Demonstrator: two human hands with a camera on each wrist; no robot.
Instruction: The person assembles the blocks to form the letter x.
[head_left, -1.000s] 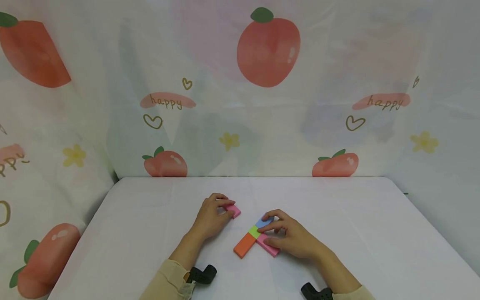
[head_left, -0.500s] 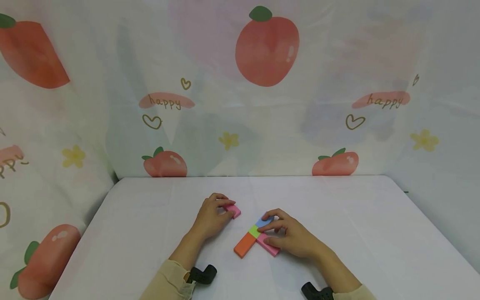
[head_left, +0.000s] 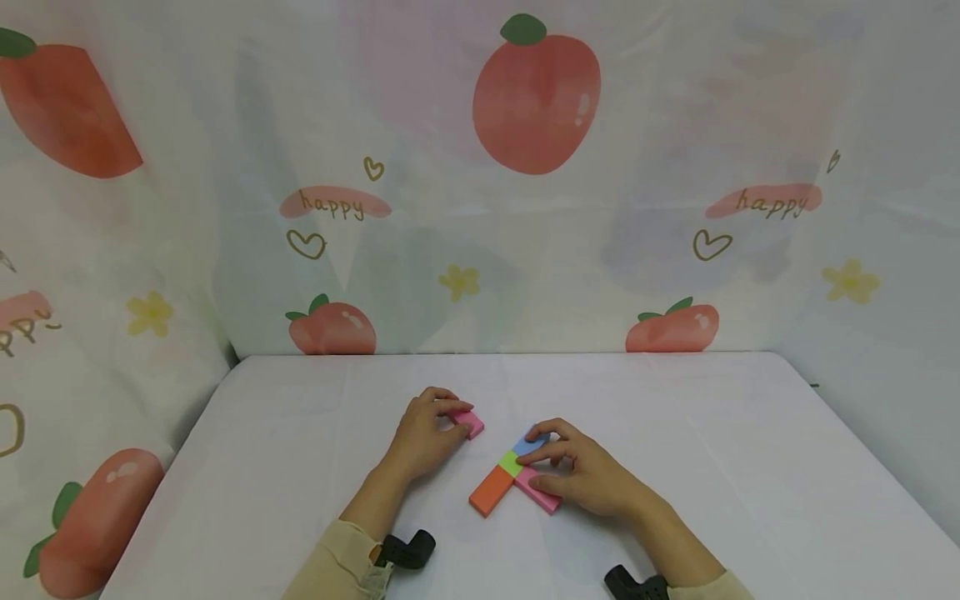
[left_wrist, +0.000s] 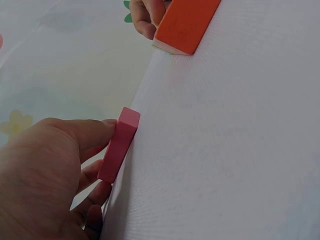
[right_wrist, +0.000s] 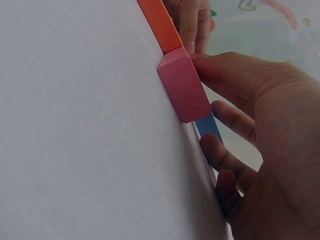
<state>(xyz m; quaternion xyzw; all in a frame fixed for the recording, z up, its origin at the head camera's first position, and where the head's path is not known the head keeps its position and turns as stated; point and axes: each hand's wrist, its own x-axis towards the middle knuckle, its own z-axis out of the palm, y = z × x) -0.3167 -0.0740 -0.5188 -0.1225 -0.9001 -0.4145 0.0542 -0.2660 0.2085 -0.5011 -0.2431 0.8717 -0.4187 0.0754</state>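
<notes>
In the head view my left hand point(head_left: 422, 432) holds a small pink block point(head_left: 470, 423) between thumb and fingers, at or just above the white tabletop. The left wrist view shows the thumb against one side of that pink block point(left_wrist: 119, 145) and fingers on the other. To its right, an orange block point(head_left: 491, 490), a green block point(head_left: 510, 463) and a blue block point(head_left: 529, 444) form a slanting row. A second pink block point(head_left: 537, 490) branches off beside the green one. My right hand point(head_left: 588, 473) holds this group, thumb on the pink block, fingertips on the green and blue.
A white cloth covers the table point(head_left: 337, 392). Behind it hangs a curtain point(head_left: 525, 250) printed with fruit, flowers and the word "happy". Black wrist mounts point(head_left: 407, 550) sit on both forearms, close to the tabletop.
</notes>
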